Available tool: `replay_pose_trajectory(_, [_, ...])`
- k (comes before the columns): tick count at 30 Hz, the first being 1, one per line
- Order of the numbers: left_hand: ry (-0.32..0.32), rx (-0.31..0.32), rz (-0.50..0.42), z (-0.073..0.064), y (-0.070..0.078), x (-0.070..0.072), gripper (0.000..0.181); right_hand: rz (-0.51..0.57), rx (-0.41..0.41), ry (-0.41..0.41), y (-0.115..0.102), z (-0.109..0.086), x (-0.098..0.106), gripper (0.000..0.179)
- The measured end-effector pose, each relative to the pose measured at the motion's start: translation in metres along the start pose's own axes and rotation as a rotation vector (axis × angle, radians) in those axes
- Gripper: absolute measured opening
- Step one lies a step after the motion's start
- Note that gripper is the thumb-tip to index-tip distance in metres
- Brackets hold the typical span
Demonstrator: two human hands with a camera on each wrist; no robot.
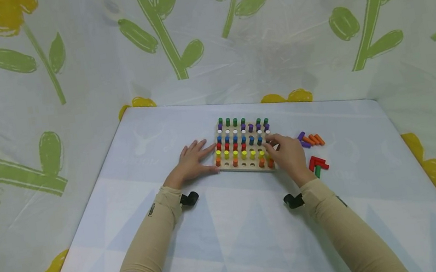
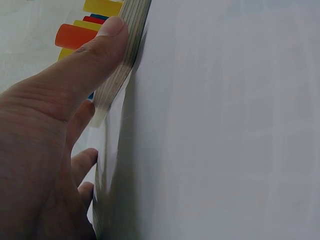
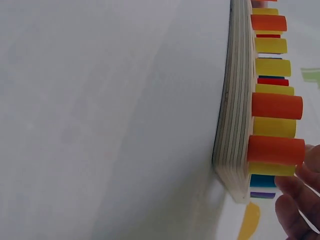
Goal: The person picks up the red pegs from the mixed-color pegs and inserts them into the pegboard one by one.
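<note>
A wooden pegboard lies on the table, with rows of green, purple, white, blue, red, yellow and orange pegs standing in it. At its left side, my left hand has its fingers spread. The left thumb presses the front-left corner of the board's edge, close to an orange peg. Over the right end, my right hand has thumb and fingers bent together. In the right wrist view its fingertips pinch around a blue peg, behind yellow and orange pegs; the hand partly hides this end in the head view.
Right of the board lie loose purple pegs and orange pegs. Nearer the front are several red pegs and a green peg. The table has a pale triangle-patterned cover and meets a flower-print curtain behind.
</note>
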State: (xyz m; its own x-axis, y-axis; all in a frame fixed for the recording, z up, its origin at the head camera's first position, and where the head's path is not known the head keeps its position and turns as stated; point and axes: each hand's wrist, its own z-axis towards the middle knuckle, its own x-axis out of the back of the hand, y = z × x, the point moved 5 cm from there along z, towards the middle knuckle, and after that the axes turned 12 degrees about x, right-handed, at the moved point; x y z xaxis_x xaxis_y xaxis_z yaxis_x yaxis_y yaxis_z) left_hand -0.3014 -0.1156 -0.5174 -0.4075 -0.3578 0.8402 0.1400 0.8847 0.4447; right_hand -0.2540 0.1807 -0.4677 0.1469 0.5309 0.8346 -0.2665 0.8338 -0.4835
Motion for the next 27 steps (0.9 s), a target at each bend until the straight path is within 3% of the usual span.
replay_pose_trajectory(18, [-0.002,-0.011,-0.002,-0.001,0.001,0.000,0.094,-0.028,-0.024,0.023,0.010,-0.009,0.006,0.031])
replay_pose_trajectory(27, [0.001,-0.006,-0.003,-0.001,0.000,0.000,0.093,-0.040,0.005,0.054,0.013,-0.012,0.011,0.031])
